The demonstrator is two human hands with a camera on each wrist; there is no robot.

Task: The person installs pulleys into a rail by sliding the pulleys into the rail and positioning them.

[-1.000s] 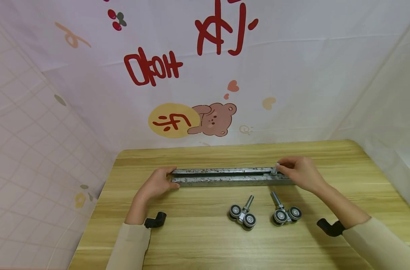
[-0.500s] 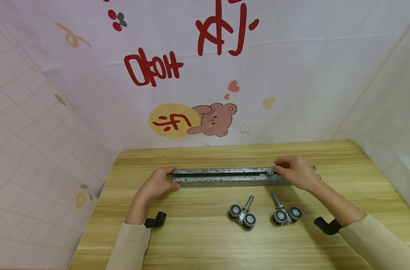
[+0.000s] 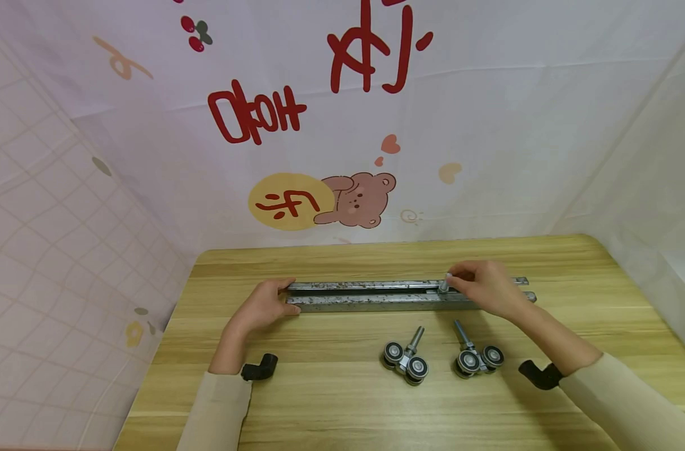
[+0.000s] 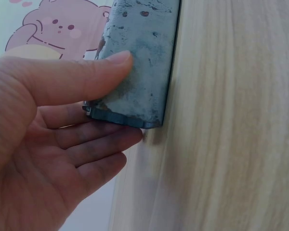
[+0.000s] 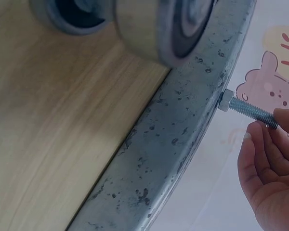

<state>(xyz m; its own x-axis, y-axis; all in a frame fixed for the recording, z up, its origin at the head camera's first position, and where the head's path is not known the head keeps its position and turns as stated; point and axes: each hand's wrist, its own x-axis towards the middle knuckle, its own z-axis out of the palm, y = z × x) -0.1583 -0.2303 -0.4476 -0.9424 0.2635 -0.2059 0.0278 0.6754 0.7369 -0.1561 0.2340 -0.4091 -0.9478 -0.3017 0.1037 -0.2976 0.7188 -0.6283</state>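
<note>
A worn grey metal rail [image 3: 370,303] with a long slot along its top lies across the wooden table [image 3: 331,401]. My left hand [image 3: 263,307] holds its left end. In the left wrist view, the thumb [image 4: 86,81] presses the rail's side and the fingers lie at the end. Toward the right part of the rail, my right hand [image 3: 491,289] pinches the tip of a threaded bolt [image 5: 253,110] between thumb and fingers. The bolt stands up out of the slot, its hex nut [image 5: 225,100] close over the rail. Whatever lies below the nut is hidden inside the rail.
Two roller trolleys with threaded bolts, one left [image 3: 405,362] and one right [image 3: 477,359], lie in front of the rail. A white printed cloth [image 3: 489,125] hangs behind the table. Black wrist mounts [image 3: 260,368] show beside both forearms.
My right hand has slid left along the rail with the bolt, uncovering the rail's right end. The left hand and the two loose trolleys have stayed in place.
</note>
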